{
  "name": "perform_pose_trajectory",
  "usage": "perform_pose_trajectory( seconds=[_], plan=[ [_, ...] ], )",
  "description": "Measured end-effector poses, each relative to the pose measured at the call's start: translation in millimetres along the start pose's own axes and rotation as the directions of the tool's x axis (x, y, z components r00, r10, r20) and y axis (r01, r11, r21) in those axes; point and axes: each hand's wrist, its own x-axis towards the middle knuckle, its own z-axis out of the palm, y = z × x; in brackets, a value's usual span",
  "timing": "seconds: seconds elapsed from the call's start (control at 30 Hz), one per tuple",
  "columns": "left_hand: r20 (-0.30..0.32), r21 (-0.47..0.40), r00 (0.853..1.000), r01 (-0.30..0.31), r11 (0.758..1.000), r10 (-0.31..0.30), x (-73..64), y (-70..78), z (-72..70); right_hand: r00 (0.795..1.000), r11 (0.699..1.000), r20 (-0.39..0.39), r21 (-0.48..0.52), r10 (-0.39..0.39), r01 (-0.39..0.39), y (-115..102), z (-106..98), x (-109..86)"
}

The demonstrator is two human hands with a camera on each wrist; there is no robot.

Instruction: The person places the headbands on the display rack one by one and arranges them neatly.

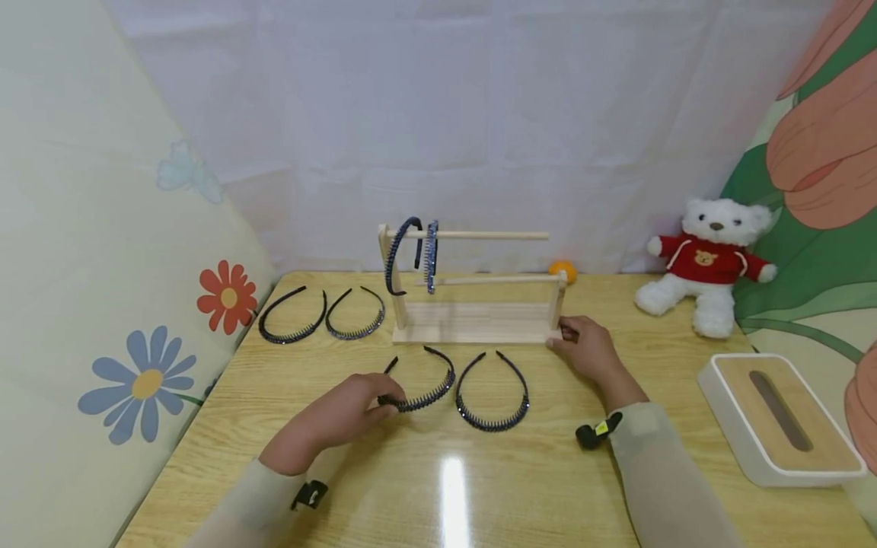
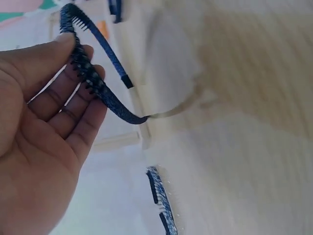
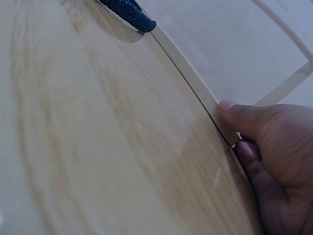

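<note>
My left hand (image 1: 342, 411) pinches a dark toothed headband (image 1: 428, 397) by its side, thumb on one face and fingers behind. In the left wrist view this headband (image 2: 112, 104) is tilted, its tips toward the wooden rack. My right hand (image 1: 589, 350) grips the near right corner of the rack's base (image 1: 479, 335), with the thumb (image 3: 234, 110) on its edge in the right wrist view. Two headbands hang at the left of the rack's upper rod (image 1: 493, 235): a dark one (image 1: 391, 262) and a glittery blue one (image 1: 431, 262). Right of the held headband lies another headband (image 1: 493, 426).
Two more headbands, one at far left (image 1: 277, 337) and one beside it (image 1: 356, 334), lie left of the rack. A lower rod (image 1: 493, 280) runs along the rack. At right are a white teddy bear (image 1: 712, 259) and a tissue box (image 1: 733, 426); an orange object (image 1: 563, 270) sits behind.
</note>
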Motion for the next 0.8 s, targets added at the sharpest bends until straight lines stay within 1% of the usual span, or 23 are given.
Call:
perform_pose_trajectory(
  seconds=[0.07,0.1,0.13,0.17,0.2,0.23,0.27,0.3,0.33,0.37,0.4,0.47,0.5,0.53,0.6,0.63,0.67,0.73,0.8],
  plan=[
    [-0.024,-0.080,1.000,-0.004,0.997,0.002,-0.1,3.5,-2.1,1.000,1.000,0.000,0.002,-0.001,0.001,0.3,-0.1,0.2],
    [-0.037,-0.131,0.999,0.000,0.991,-0.005,0.2,6.3,-3.2,1.000,1.000,0.000,0.002,-0.002,0.002,0.5,-0.2,0.5],
    [-0.051,-0.194,0.999,0.005,0.981,-0.015,1.0,9.5,-4.4,1.000,1.000,0.000,0.001,-0.002,0.002,0.7,-0.3,0.7],
    [-0.067,-0.265,0.997,0.005,0.964,-0.024,2.4,12.6,-5.3,1.000,1.000,0.000,0.002,-0.003,0.003,0.7,-0.5,0.8],
    [-0.085,-0.343,0.996,0.002,0.939,-0.033,4.4,16.5,-6.1,1.000,1.000,0.000,0.000,-0.004,0.004,0.6,-0.6,0.8],
    [-0.102,-0.421,0.993,0.004,0.907,-0.051,6.9,20.7,-6.7,1.000,1.000,-0.001,0.000,-0.002,0.002,0.5,-0.8,0.5],
    [-0.114,-0.503,0.990,0.014,0.864,-0.083,9.8,25.5,-6.8,1.000,1.000,-0.001,0.001,0.000,0.000,0.3,-1.0,0.1],
    [-0.124,-0.586,0.986,0.018,0.810,-0.111,13.1,30.2,-6.6,1.000,1.000,-0.002,0.002,0.001,-0.001,0.1,-1.1,-0.3],
    [-0.128,-0.676,0.982,0.015,0.736,-0.138,16.8,34.7,-6.0,1.000,1.000,-0.002,0.003,0.001,-0.001,-0.1,-1.1,-0.7],
    [-0.129,-0.754,0.978,0.012,0.657,-0.166,20.9,39.6,-5.2,1.000,1.000,-0.002,0.003,0.002,-0.002,-0.3,-1.1,-1.2],
    [-0.126,-0.815,0.972,0.013,0.580,-0.198,25.0,45.4,-4.7,1.000,1.000,-0.001,-0.001,0.001,-0.001,-0.4,-1.0,-1.5],
    [-0.109,-0.904,0.962,0.009,0.428,-0.251,33.1,55.8,-3.4,1.000,1.000,0.001,0.000,0.001,-0.001,-0.7,-0.9,-2.0],
    [-0.099,-0.934,0.958,0.003,0.358,-0.267,37.1,61.2,-3.2,1.000,1.000,0.002,-0.004,0.000,0.000,-0.8,-0.7,-2.1],
    [-0.090,-0.954,0.957,-0.004,0.299,-0.275,41.1,67.0,-3.1,1.000,1.000,0.004,-0.006,-0.001,0.001,-1.1,-0.6,-2.1],
    [-0.084,-0.972,0.958,-0.018,0.233,-0.276,48.9,78.4,-3.8,1.000,1.000,0.005,-0.006,0.000,0.000,-1.8,-0.6,-2.3],
    [-0.085,-0.978,0.959,-0.028,0.206,-0.271,53.0,84.1,-4.4,1.000,1.000,0.005,-0.005,0.000,0.000,-2.0,-0.6,-2.3],
    [-0.087,-0.982,0.962,-0.039,0.185,-0.260,57.4,89.5,-5.0,1.000,1.000,0.004,-0.004,0.000,0.000,-2.3,-0.7,-2.2],
    [-0.098,-0.986,0.968,-0.062,0.155,-0.233,66.6,101.2,-7.4,1.000,1.000,0.004,0.000,0.002,-0.002,-2.6,-0.9,-1.9],
    [-0.112,-0.987,0.970,-0.084,0.137,-0.214,77.1,112.5,-10.4,1.000,1.000,0.006,0.000,0.006,-0.006,-2.6,-1.1,-1.6]
  ],
)
